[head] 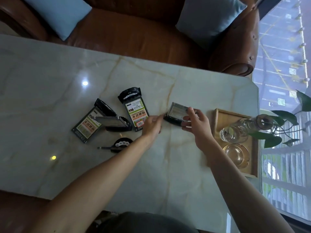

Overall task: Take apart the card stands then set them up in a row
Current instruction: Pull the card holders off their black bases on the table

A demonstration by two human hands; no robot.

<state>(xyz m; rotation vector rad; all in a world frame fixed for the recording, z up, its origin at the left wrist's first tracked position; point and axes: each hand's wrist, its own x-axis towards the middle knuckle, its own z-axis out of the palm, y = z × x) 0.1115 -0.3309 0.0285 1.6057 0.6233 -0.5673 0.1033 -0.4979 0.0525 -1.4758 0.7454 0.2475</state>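
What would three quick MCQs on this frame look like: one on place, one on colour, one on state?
1. Where is the wooden tray?
A. At the table's right end, beside the window
B. On the sofa
C. Under the card stands

2. What colour are the two cushions?
A. Red
B. Light blue
C. Yellow

3. What is the right hand doing?
A. Resting flat on the table
B. Lifting a glass
C. Gripping the upright card stand

Answers:
1 A, the tray sits on the marble table at its right end, next to the window.
2 B, both cushions on the brown sofa are light blue.
3 C, its fingers close around the clear stand on its black base, while the left hand reaches toward that base.
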